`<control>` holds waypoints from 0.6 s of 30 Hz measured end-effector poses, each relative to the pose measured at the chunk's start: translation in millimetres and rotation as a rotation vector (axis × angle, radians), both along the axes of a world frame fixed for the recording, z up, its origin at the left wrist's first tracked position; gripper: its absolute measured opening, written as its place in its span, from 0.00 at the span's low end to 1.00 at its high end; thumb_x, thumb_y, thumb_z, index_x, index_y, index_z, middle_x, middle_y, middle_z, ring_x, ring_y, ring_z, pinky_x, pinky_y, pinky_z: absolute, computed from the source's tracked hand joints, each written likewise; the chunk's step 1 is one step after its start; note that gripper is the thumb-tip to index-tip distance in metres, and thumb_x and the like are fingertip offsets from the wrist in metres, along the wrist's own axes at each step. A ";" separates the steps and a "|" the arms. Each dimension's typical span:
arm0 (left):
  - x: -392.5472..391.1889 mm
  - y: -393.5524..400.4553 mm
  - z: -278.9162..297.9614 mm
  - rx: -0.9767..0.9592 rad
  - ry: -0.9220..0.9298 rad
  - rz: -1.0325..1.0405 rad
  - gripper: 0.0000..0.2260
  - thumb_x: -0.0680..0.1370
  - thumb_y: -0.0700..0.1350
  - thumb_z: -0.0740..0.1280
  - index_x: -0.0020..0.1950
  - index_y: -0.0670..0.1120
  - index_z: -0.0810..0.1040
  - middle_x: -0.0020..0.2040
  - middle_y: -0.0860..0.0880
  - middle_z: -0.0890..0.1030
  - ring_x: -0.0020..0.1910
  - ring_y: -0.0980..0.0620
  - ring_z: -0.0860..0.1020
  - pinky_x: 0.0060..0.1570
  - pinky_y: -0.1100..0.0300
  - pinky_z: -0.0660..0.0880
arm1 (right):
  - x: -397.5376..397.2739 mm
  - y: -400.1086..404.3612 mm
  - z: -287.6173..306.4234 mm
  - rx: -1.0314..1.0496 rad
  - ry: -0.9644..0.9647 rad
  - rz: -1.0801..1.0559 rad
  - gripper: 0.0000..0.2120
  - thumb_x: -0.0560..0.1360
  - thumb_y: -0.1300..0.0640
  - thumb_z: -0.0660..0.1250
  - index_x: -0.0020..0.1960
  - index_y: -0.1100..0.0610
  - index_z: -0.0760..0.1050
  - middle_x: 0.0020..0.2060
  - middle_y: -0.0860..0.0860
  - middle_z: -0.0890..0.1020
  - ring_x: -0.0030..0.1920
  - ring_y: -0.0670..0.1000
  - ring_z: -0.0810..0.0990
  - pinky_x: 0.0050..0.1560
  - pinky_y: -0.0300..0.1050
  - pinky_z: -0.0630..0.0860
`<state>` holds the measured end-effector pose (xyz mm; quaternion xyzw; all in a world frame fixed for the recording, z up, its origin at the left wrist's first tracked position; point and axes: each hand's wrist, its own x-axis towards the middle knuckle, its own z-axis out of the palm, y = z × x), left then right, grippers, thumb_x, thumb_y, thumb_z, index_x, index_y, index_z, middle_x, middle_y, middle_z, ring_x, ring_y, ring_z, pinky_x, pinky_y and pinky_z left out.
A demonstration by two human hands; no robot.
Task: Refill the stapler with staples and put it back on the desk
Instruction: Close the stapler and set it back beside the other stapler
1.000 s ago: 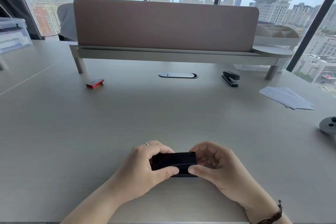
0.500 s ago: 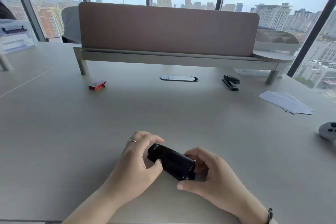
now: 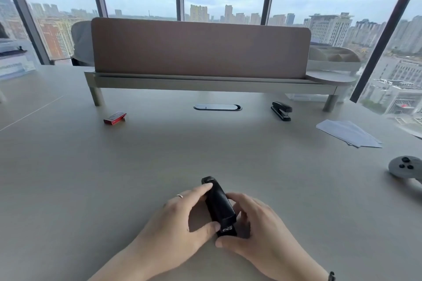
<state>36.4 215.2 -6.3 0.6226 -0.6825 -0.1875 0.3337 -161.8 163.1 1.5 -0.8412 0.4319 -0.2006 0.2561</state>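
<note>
Two hands meet at the near edge of the counter [image 3: 114, 178]: my left hand [image 3: 178, 219] pinches the black stapler [image 3: 219, 207] between forefinger and thumb, and my right hand [image 3: 258, 228] curls its grip round the near end, thumb beneath. Half a second earlier the stapler lay slantwise between my palms and a second earlier crosswise; now it points away from me, lid shut, so I judge opening comes next. Farther off, unmoved, lie the red staple box [image 3: 114, 118] at left and a second stapler [image 3: 281, 110] at right.
</note>
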 end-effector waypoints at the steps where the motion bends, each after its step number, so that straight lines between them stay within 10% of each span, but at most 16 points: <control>1: -1.4 -3.7 1.5 0.012 -0.018 -0.025 0.35 0.71 0.62 0.71 0.76 0.64 0.61 0.68 0.68 0.72 0.67 0.70 0.68 0.64 0.68 0.67 | -1.0 -2.5 0.8 -0.009 0.009 -0.004 0.33 0.62 0.39 0.74 0.65 0.34 0.67 0.46 0.39 0.79 0.51 0.39 0.74 0.47 0.31 0.66; 5: -6.5 -28.6 5.9 0.071 -0.081 -0.086 0.39 0.73 0.58 0.72 0.79 0.60 0.56 0.70 0.66 0.70 0.67 0.68 0.66 0.56 0.77 0.63 | -8.6 -18.0 7.1 0.000 0.089 0.027 0.33 0.68 0.45 0.71 0.70 0.40 0.63 0.49 0.34 0.75 0.54 0.35 0.72 0.57 0.34 0.68; 11: -4.7 -82.7 -2.3 0.090 -0.090 -0.148 0.40 0.72 0.61 0.72 0.78 0.63 0.55 0.72 0.65 0.70 0.72 0.63 0.66 0.69 0.61 0.66 | -18.7 -59.1 6.2 -0.005 0.109 0.003 0.32 0.73 0.47 0.70 0.73 0.43 0.61 0.60 0.37 0.76 0.65 0.44 0.71 0.67 0.43 0.66; 18: -12.3 -154.2 -9.0 0.075 -0.075 -0.143 0.41 0.70 0.60 0.73 0.79 0.61 0.56 0.71 0.61 0.73 0.71 0.60 0.69 0.69 0.60 0.66 | -26.9 -122.4 1.1 0.011 0.074 -0.053 0.31 0.74 0.52 0.69 0.74 0.44 0.61 0.64 0.39 0.78 0.65 0.46 0.74 0.56 0.33 0.67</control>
